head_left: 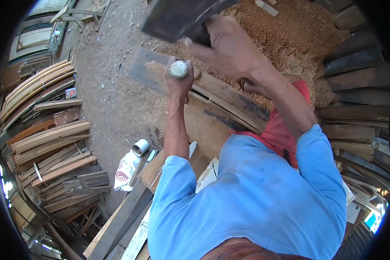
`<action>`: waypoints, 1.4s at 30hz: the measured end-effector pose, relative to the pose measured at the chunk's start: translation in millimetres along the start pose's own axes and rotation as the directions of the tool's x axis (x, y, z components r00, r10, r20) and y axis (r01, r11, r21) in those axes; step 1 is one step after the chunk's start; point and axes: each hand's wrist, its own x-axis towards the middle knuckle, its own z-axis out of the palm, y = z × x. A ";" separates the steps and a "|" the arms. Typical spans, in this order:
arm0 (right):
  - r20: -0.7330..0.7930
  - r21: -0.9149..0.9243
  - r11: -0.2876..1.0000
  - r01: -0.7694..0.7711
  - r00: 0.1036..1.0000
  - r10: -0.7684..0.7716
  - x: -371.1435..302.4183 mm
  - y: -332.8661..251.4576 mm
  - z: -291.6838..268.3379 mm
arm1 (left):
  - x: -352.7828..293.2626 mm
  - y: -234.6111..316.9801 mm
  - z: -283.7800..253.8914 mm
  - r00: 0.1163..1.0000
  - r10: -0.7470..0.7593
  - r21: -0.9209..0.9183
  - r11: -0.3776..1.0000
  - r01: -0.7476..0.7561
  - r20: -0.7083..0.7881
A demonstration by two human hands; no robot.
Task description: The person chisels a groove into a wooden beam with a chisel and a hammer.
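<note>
My left hand (179,86) is closed around an upright handle whose round, pale, worn top (177,69) faces me; its lower end is hidden below the fist. Under that hand lies a wooden board (229,93) with a long gap or groove along it, and its greyish end (145,78) reaches to the left. My right hand (232,43) grips a dark, broad, block-like tool (171,21), raised above and beyond the left hand. Motion blurs this tool and the top edge cuts it off, so its exact kind is unclear.
Sawdust (281,34) is heaped at the far right. Stacked boards (43,112) line the left, with more dark planks (355,82) along the right. Near my left elbow are a white sack (125,171), a tubular roll (140,147) and long timbers (125,216).
</note>
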 end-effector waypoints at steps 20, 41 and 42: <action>0.433 -0.263 0.963 0.049 0.899 0.073 -17.0 6.0 59.8 | -48.5 -36.8 -10.6 0.988 0.105 0.009 0.994 -0.104 -0.112; -0.097 0.588 0.802 -0.103 0.976 0.196 -71.5 6.2 -41.7 | 14.4 25.3 -12.5 0.970 -0.229 -0.282 0.939 0.198 -0.081; -0.122 0.608 0.788 -0.094 0.970 0.210 -71.4 4.2 -43.2 | 17.0 21.8 -11.0 0.970 -0.233 -0.278 0.938 0.205 -0.070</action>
